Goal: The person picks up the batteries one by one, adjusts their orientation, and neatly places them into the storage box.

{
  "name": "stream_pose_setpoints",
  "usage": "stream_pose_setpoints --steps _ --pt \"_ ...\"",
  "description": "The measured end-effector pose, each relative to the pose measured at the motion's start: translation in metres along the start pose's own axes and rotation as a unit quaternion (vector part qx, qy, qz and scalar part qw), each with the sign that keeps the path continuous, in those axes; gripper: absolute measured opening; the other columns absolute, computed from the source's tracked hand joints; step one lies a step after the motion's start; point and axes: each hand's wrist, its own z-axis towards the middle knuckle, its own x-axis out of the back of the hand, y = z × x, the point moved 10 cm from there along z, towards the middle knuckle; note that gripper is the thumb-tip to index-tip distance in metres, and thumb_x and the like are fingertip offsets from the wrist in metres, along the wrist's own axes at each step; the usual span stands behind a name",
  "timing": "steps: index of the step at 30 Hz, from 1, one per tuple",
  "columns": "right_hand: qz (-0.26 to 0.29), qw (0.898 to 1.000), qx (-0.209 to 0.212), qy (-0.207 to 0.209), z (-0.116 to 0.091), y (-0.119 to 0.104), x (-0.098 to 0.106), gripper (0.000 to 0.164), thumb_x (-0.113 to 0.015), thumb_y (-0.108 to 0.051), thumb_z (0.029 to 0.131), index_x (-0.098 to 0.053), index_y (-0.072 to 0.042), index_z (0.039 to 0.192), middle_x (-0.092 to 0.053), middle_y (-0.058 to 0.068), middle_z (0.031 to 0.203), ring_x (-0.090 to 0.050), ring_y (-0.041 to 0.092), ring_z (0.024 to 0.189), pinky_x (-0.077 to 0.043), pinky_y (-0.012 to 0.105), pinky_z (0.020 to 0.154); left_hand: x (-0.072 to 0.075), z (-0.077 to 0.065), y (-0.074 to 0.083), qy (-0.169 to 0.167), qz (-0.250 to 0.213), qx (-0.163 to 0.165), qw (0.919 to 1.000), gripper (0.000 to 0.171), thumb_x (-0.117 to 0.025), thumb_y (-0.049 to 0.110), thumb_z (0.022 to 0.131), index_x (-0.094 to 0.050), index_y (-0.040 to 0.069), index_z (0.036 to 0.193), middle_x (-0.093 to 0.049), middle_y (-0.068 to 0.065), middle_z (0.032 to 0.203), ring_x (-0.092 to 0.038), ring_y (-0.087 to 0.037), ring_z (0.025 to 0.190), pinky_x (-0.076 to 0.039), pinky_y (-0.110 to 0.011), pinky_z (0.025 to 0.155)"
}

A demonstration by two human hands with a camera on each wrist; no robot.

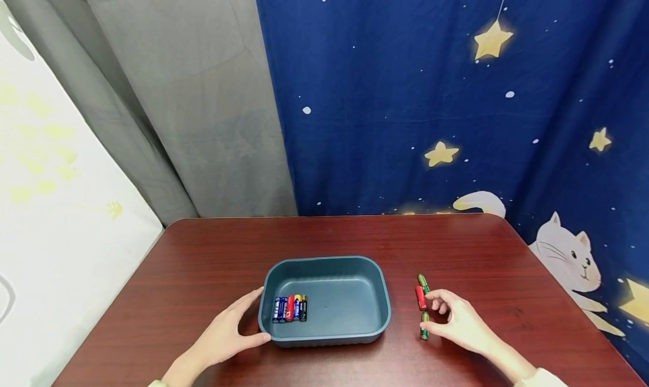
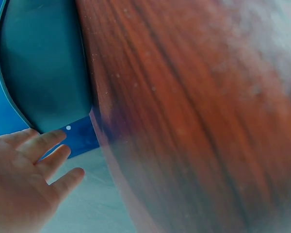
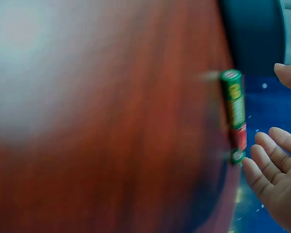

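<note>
A blue-grey plastic bin [image 1: 345, 338] stands on the table. Inside, at its left, several batteries [image 1: 289, 308] lie side by side in blue, red, yellow-blue and black. My left hand [image 1: 225, 332] touches the bin's left end, thumb at the near corner and fingers along the side; the left wrist view shows its fingers [image 2: 53, 162] extended. To the right of the bin are a red battery [image 1: 421, 298], a green battery [image 1: 423, 281] behind it and another green battery [image 1: 424, 326] in front. My right hand [image 1: 458, 322] is beside these, thumb and fingers spread; contact is unclear.
The dark red-brown wooden table [image 1: 213, 263] has rounded far corners. Behind it hang a grey curtain [image 1: 213, 105] and a blue star-patterned curtain [image 1: 385, 94]. A white patterned cloth [image 1: 66, 207] is at the left.
</note>
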Motion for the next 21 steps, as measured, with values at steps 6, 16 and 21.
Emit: stream_pose_setpoints --steps 6,16,21 --pt "-0.044 0.998 -0.016 -0.038 -0.012 0.012 -0.010 0.047 -0.082 -0.036 0.060 -0.059 -0.013 0.093 -0.048 -0.010 0.076 -0.042 0.001 0.066 -0.037 0.018 0.055 0.000 0.000 -0.001 -0.003 0.000 0.006 1.0000 0.083 -0.069 0.054 0.070 -0.038 0.018 0.138 -0.046 -0.004 0.135 -0.043 -0.027 0.122 -0.037 -0.055 0.094" --pt "-0.090 0.994 -0.024 -0.057 -0.013 0.012 -0.019 0.043 -0.083 -0.036 0.056 -0.057 -0.018 0.086 -0.045 -0.012 0.075 -0.039 0.000 0.067 -0.037 0.018 0.056 0.000 -0.001 -0.002 -0.001 0.005 0.006 1.0000 0.083 -0.068 0.055 0.070 -0.038 0.019 0.139 -0.045 -0.004 0.135 -0.043 -0.027 0.122 -0.037 -0.055 0.094" --pt "-0.093 0.994 -0.013 -0.055 -0.013 0.011 -0.019 0.041 -0.083 -0.030 0.056 -0.056 -0.019 0.084 -0.044 -0.012 0.075 -0.040 0.000 0.067 -0.038 0.018 0.056 0.000 -0.001 -0.001 0.001 0.006 0.003 1.0000 0.083 -0.069 0.054 0.070 -0.038 0.018 0.139 -0.045 -0.004 0.135 -0.043 -0.028 0.122 -0.037 -0.055 0.093"
